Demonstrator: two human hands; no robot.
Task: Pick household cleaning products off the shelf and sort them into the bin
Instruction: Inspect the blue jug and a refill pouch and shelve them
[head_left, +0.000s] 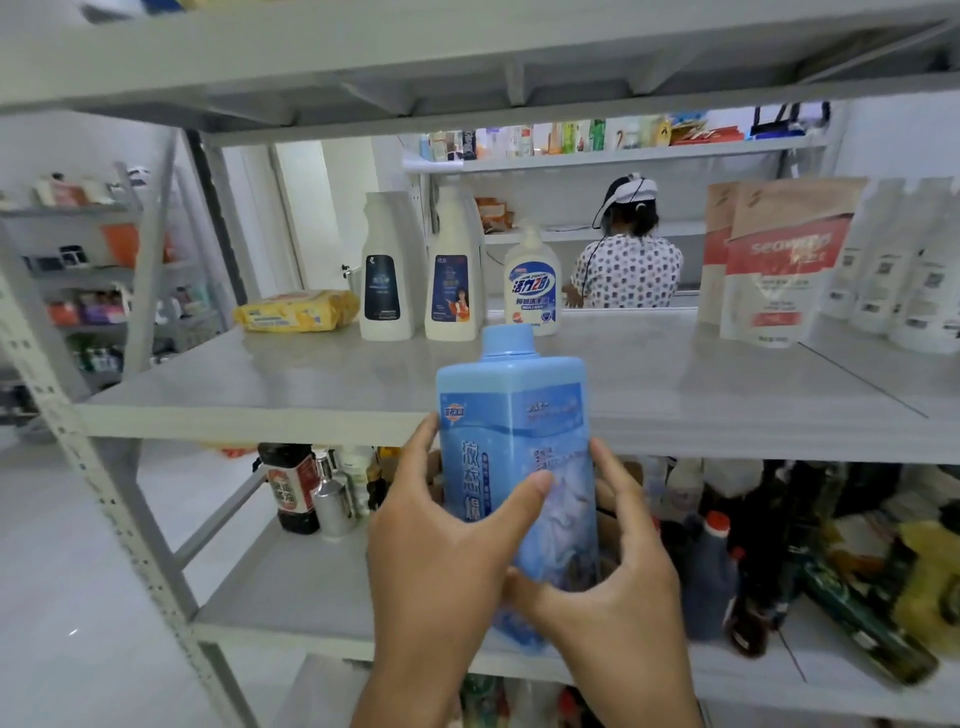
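Both hands are gripping the blue bottle (511, 457) upright in front of the shelf (675, 384), likely to steady it for carrying to the bin, which is not showing. Left hand (441, 566) is wrapping its thumb across the label while right hand (613, 577) is cupping the lower side.

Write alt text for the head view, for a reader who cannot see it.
The left hand and right hand hold an upright blue bottle in front of a grey shelf. On the shelf are two white bottles, a pump bottle, a yellow pack and red-and-white pouches.
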